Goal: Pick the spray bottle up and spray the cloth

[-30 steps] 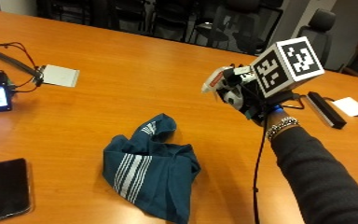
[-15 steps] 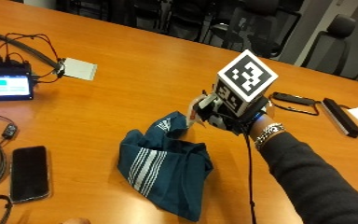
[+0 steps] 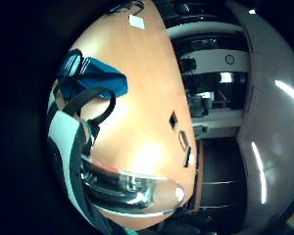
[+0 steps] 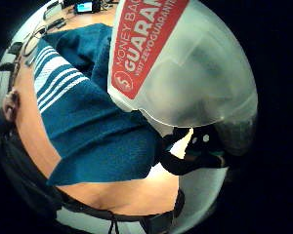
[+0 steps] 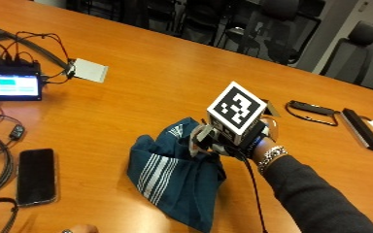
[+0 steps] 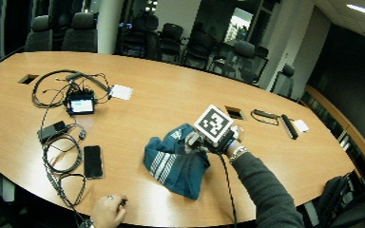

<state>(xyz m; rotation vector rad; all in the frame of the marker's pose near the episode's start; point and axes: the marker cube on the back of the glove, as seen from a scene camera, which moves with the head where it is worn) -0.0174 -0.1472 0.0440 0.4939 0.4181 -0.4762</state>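
While the spray bottle (image 4: pixel 185 63), translucent with a red label, is gripped by the gloved right hand (image 5: pixel 228 141), it is held just above the cloth (image 5: pixel 174 179). The cloth, teal with white stripes, is seen crumpled on the table (image 5: pixel 154 82). Bare wood is left around the cloth; a phone (image 5: pixel 36 175) is lying well apart from it.

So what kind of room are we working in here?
Most likely a conference room: a long oval wooden table, office chairs lined along its far side, and cable ports set into the tabletop.
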